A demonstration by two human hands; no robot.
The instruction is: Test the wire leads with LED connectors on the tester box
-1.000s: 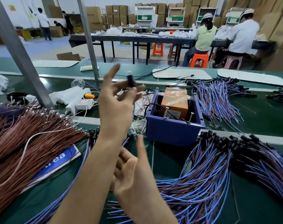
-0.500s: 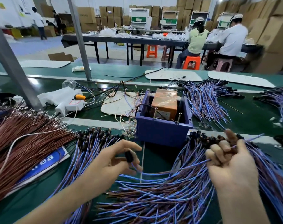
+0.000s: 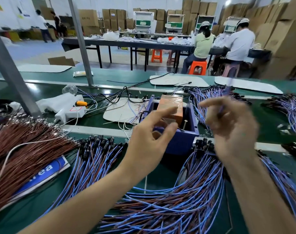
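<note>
blue-and-brown wire leads point(image 3: 169, 205); navy tester box point(image 3: 181, 143); orange block point(image 3: 170, 103); green bench point(image 3: 25, 217).

2 hands show: 1 left hand point(image 3: 149, 141) and 1 right hand point(image 3: 235, 132). 1 blue tester box point(image 3: 181, 144) holds 1 orange block point(image 3: 170, 102). The blue-and-brown wire leads point(image 3: 177, 200) lie in at least 4 heaps, with too many strands to count. 1 heap of brown wires point(image 3: 25, 149) lies at the left. On the green belt are 4 white pads point(image 3: 123, 114), 1 white power strip point(image 3: 71, 112) and 1 blue sign point(image 3: 47, 173). 2 metal posts point(image 3: 80, 41) rise. Behind, 2 workers point(image 3: 203, 44) sit, and 2 orange stools point(image 3: 197, 66) stand.
</note>
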